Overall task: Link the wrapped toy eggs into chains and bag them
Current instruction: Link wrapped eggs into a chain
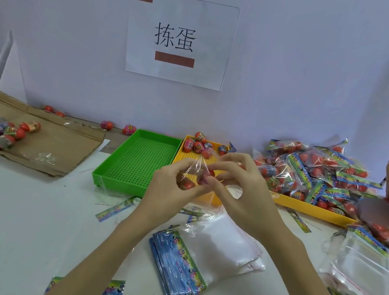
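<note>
Head view: both hands meet above the yellow tray [313,211], left hand [171,184] and right hand [238,185] pinching the clear wrapper ends of red toy eggs [205,176] held between them. Loose wrapped eggs [198,145] sit in the tray's far corner, beside the green tray [119,182].

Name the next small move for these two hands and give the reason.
Probably ease the red eggs deeper into the clear bag. Both the left hand and the right hand pinch its film above the yellow tray, and the eggs seem to sit near the opening, though the film blurs this.
</note>
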Demonstrator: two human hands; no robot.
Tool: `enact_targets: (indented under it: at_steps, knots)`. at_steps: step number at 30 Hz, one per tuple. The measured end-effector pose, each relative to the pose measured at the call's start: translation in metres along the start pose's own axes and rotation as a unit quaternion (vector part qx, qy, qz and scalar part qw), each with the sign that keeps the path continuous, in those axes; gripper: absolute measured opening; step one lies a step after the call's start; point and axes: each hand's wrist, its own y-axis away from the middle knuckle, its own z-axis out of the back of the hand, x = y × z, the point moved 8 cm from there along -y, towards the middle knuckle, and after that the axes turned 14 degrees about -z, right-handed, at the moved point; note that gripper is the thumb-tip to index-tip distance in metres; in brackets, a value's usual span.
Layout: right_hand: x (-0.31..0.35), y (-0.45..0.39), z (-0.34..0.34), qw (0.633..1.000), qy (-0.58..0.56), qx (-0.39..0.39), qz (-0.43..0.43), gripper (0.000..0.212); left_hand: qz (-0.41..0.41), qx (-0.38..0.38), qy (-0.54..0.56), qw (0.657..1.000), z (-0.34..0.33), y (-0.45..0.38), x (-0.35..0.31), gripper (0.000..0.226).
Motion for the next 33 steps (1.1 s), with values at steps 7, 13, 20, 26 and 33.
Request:
enact_targets:
  at_steps: [7,13,20,26,33]
  knots:
    - [0.004,0.004,-0.003,0.995,0.068,-0.046,0.058,0.028,-0.002,-0.007,-0.017,1.0,0.0,0.001,0.005,0.029]
    - [0.015,0.011,0.001,0.98,0.073,-0.131,0.127,0.016,0.007,-0.026,-0.002,1.0,0.003,-0.002,0.008,0.029]
    - [0.017,0.017,-0.006,0.978,0.038,-0.131,0.156,0.015,0.064,-0.005,0.025,0.998,-0.002,0.002,0.014,0.027]
    - [0.014,0.018,0.004,0.971,0.037,-0.197,0.134,0.019,0.063,-0.052,0.031,0.996,0.011,0.001,0.012,0.02]
    - [-0.015,-0.013,-0.001,0.985,0.005,-0.171,-0.011,0.023,0.116,-0.101,0.065,0.986,0.021,0.004,0.023,0.029]
